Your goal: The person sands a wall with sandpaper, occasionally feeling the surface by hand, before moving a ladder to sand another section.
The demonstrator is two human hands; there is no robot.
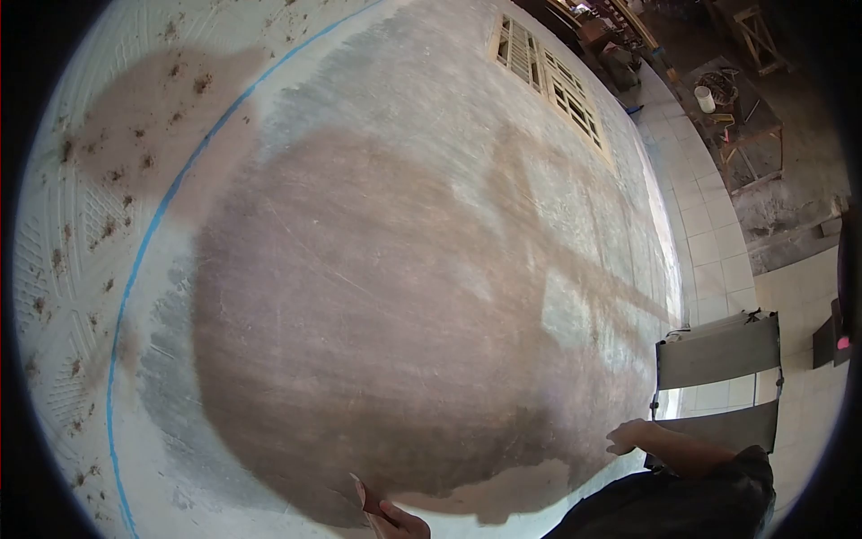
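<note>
We hold a reddish piece (370, 501), perhaps a scraper, in closed left fingers (392, 511) by the patchy wall (359, 296), where contact calls for a level edge, and cannot tell whether our right fingers (618, 441) are open.

A pale tiled floor (709, 211) runs along the right, with a dark-framed chair with grey fabric panels (718, 359) at near right. At far right, a wooden bench (756, 137) bears a white cylindrical container (705, 100) beside a dark tangled bundle (725, 88).
</note>
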